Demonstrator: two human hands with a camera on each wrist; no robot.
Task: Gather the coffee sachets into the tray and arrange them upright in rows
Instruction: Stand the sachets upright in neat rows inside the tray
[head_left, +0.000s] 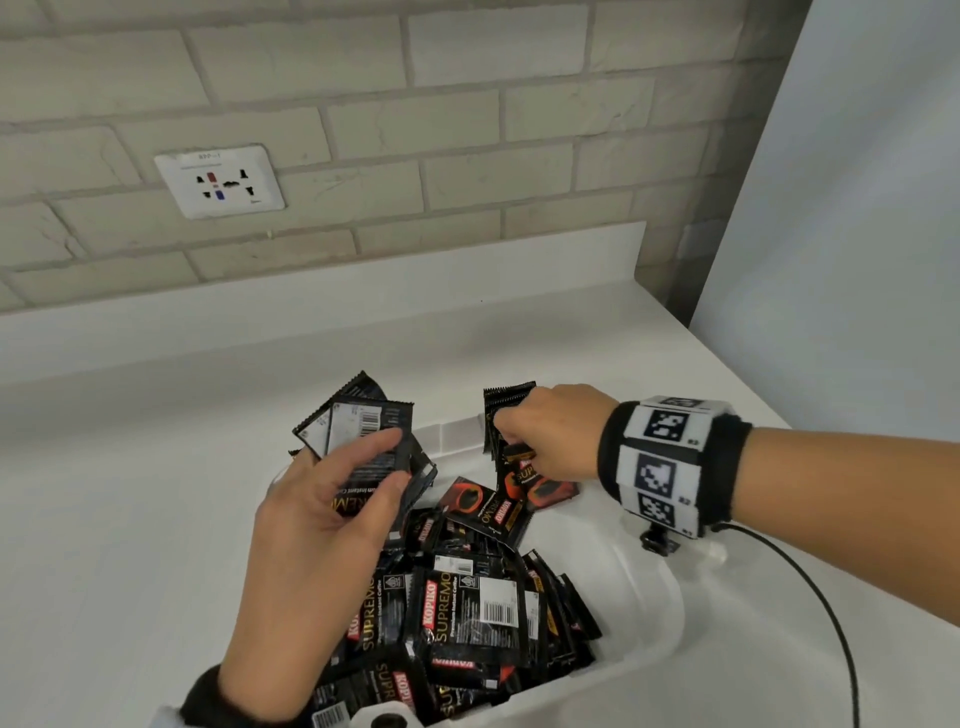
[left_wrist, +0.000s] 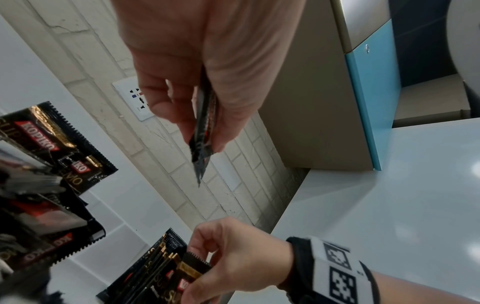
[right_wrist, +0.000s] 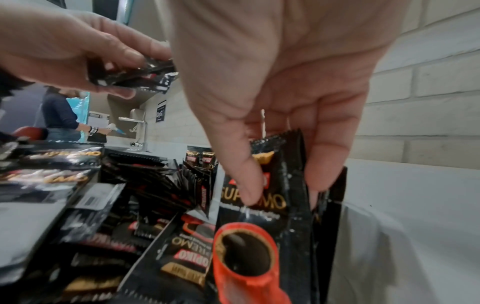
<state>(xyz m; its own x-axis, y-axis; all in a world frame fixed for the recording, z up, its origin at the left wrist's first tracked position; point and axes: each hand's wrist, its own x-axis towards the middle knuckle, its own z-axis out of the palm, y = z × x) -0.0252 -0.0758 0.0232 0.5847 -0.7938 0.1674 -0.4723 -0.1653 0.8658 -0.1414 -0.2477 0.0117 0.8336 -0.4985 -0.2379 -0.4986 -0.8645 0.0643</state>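
1. Left hand (head_left: 332, 514): fingers and thumb curled round a small stack of black sachets (head_left: 363, 436), held above the tray's far left part, long axis running near to far, barcoded backs up, serrated ends pointing at the wall.
2. Right hand (head_left: 550, 431): thumb and fingers pinch an upright group of sachets (right_wrist: 270, 197) at the tray's far right end, long axis roughly vertical, printed fronts facing near.
3. White tray (head_left: 649, 597): sits on the white counter (head_left: 130, 519); its near half holds a loose pile of sachets (head_left: 467, 608), lying flat and overlapping at mixed angles.
4. Legible print: "KOPIKO" in red, "SUPREMO" in gold, a red coffee cup, barcodes on the backs.
5. Surroundings: pale brick wall (head_left: 415, 119) with a white socket plate (head_left: 221, 181); a patterned wristband (head_left: 670, 462) with a black cable (head_left: 810, 587) on the right wrist.
6. Right wrist view: another person stands far off along the counter.
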